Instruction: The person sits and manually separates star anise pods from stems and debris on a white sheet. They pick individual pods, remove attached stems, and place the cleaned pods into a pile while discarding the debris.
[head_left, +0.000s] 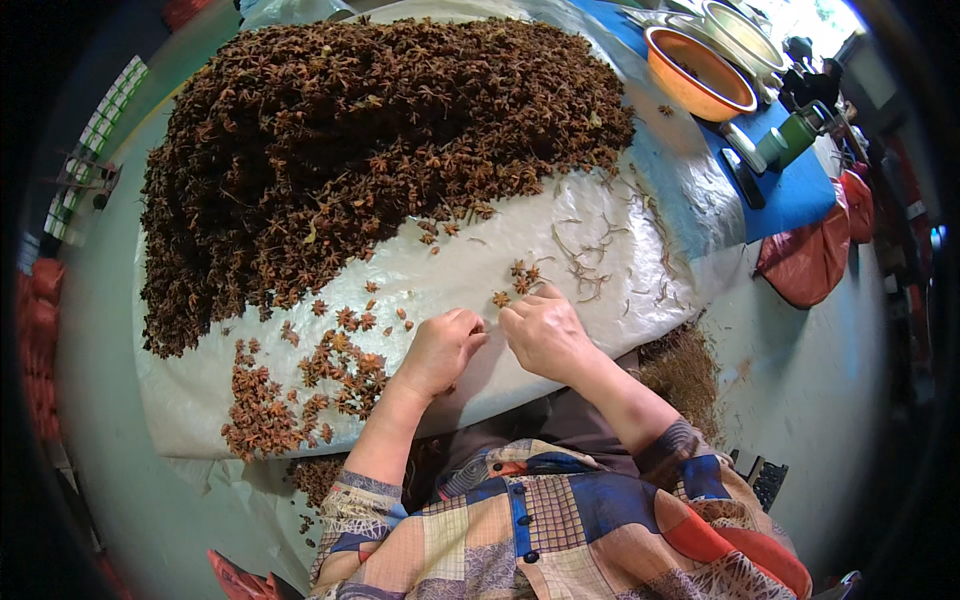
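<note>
My left hand (442, 352) is over the plastic sheet (442, 270), its fingers curled in with thumb and forefinger close together. To its right, my right hand (547, 337) has its fingers bent down, just below a few loose star anise pods (520, 277). Whether either hand holds something small is hidden by the fingers. Left of my left hand lie scattered star anise pods (341, 364) and a denser patch of them (259, 409). A large heap of dried star anise (390, 127) covers the far part of the sheet. Thin stalks (581, 259) are strewn beyond my right hand.
At the far right, an orange basin (697, 79) stands on a blue surface (795, 202) beside a green bottle (799, 135) and a dark phone-like object (742, 178). Red bags (806, 259) hang there. Stalks (679, 375) are piled below the right edge. People (814, 82) are in the background.
</note>
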